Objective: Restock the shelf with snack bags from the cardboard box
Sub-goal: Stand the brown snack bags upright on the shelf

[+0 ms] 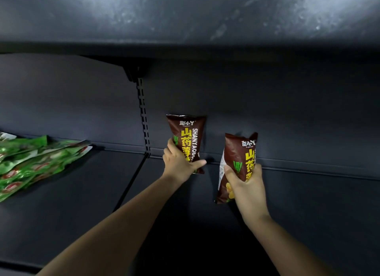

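Dark metal shelf (pixel 298 203) boards are stretching across the view, with green packets (pixel 35 162) lying heaped at the far left. 2 brown snack bags are being held upright: the left hand (pixel 181 162) is curling its fingers round the left bag (pixel 188 140) against the back panel, the right hand (pixel 246 185) is gripping the right bag (pixel 238 156) nearer. Standing each squarely, label forward, looks wisest. Both are glossy, puffy, yellow-lettered.

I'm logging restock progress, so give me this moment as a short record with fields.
left hand: left hand grips a brown snack bag, upright near the shelf's back wall
right hand: right hand grips a second brown bag, tilted
shelf: dark shelf
other stock: green packets piled at far left
cardboard box: not in view
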`<state>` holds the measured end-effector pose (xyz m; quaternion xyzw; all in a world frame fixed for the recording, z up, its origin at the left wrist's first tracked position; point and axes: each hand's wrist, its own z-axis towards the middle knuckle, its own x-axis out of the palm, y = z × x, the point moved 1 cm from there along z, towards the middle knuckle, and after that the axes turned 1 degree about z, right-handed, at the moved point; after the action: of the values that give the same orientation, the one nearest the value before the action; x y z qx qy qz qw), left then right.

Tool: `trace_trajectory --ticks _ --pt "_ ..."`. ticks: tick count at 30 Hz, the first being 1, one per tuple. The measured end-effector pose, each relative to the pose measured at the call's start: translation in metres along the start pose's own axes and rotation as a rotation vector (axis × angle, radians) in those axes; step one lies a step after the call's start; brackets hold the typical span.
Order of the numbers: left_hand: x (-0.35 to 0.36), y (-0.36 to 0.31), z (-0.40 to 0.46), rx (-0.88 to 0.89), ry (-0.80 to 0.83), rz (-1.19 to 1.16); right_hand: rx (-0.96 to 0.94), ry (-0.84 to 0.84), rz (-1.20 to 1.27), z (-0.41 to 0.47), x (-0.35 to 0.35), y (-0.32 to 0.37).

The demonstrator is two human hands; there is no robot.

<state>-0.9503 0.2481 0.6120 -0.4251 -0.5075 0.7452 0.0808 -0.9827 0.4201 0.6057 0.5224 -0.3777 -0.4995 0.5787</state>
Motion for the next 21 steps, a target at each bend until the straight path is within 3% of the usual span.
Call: trace_trajectory --ticks 3,7,9,11,14,19,21 --pt "-0.006 -0.004 -0.007 -0.014 0.062 0.054 0.005 0.016 -0.046 0.000 0.002 0.000" --pt "-0.028 -0.006 -0.033 0.200 -0.193 0.146 0.035 0.006 -0.148 0.000 0.006 0.005" --pt "-0.036 -0.011 -0.048 0.324 -0.118 0.046 0.030 -0.007 -0.193 -0.004 0.011 0.010" --pt "-0.037 -0.021 -0.063 0.377 0.069 -0.061 -0.006 0.004 -0.267 -0.015 0.020 0.015" --pt "-0.032 -0.029 -0.077 0.321 0.214 -0.246 -0.075 0.099 -0.311 -0.029 0.038 0.022" --pt "-0.047 -0.023 -0.064 0.110 0.143 -0.525 -0.074 0.462 -0.165 -0.037 0.042 0.028" --pt "-0.054 -0.022 -0.055 0.047 0.134 -0.580 -0.073 0.485 -0.174 -0.033 0.045 0.022"
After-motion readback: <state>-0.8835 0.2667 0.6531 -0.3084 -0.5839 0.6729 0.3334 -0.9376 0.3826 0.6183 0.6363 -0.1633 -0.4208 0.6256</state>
